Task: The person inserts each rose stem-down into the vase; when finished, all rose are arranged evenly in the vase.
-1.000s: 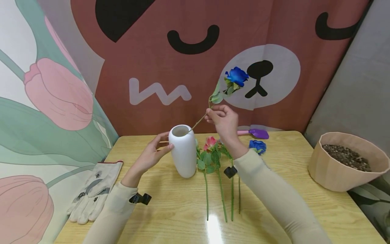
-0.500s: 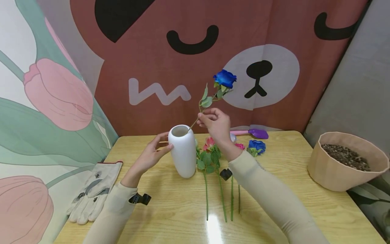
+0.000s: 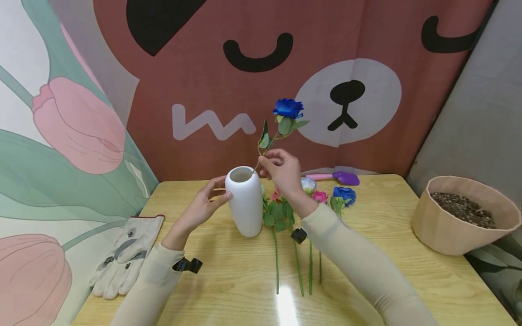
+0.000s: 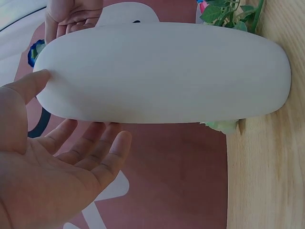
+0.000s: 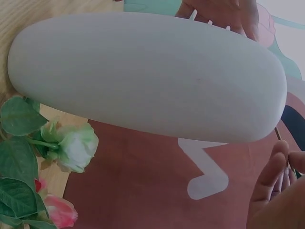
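Observation:
A tall white vase (image 3: 246, 210) stands upright on the wooden table (image 3: 228, 280). My left hand (image 3: 201, 206) steadies it near the top, thumb on the near side and fingers around the far side, as the left wrist view shows too. With thumb and fingertips my right hand (image 3: 285, 174) pinches the stem of a blue rose (image 3: 288, 108) just above the vase mouth. The bloom tilts up and to the right. Its stem runs down over the rim into the opening, where the lower end is hidden.
Right of the vase lie several stemmed flowers, among them a second blue rose (image 3: 344, 195) and a pink one (image 3: 320, 196). Behind them is a purple shovel (image 3: 345, 178). Work gloves (image 3: 124, 256) lie left; a soil-filled planter (image 3: 444, 231) stands right.
My right hand has moved left and slightly down, carrying the blue rose closer over the vase and sliding its stem deeper in. The left hand and vase stay where they were.

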A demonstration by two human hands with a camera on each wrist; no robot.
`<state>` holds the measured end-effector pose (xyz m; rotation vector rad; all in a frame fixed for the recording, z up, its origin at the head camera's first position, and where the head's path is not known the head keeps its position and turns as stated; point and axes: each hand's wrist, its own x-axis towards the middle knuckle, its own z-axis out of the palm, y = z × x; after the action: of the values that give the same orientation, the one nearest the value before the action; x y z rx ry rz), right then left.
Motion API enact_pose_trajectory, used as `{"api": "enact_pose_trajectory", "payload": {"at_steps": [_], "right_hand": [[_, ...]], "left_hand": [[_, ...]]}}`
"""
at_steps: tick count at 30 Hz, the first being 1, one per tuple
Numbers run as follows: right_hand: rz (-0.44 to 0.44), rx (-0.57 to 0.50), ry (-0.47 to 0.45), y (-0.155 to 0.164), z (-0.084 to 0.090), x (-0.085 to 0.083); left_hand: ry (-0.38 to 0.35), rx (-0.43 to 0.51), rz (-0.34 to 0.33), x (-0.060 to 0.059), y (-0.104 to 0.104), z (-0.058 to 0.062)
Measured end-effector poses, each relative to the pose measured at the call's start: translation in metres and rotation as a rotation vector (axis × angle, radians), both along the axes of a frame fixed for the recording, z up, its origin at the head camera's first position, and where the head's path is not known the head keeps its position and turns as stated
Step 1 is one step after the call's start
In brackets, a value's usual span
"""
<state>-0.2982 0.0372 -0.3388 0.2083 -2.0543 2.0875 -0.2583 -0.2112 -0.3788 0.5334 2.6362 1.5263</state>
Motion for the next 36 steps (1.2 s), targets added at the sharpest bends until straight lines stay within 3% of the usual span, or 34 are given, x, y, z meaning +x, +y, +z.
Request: {"api": "enact_pose_trajectory", "payload": {"at_steps": [9, 18, 30, 36], "right_hand": [[0.018, 0.061, -0.058, -0.008, -0.002, -0.003], [0.071, 0.067, -0.04, -0.014, -0.003, -0.005], [0.083, 0.246, -0.02, -0.017, -0.006, -0.006], [0.118, 0.263, -0.059, -0.013, -0.007, -0.005]], "left_hand": [[-0.011, 0.012, -0.002, -0.001, -0.001, -0.003], [-0.007, 0.011, -0.003, -0.001, -0.002, -0.003], [-0.013, 0.006, -0.005, 0.0, -0.001, 0.001], [-0.003, 0.007, -0.005, 0.0, 0.0, 0.001]]}}
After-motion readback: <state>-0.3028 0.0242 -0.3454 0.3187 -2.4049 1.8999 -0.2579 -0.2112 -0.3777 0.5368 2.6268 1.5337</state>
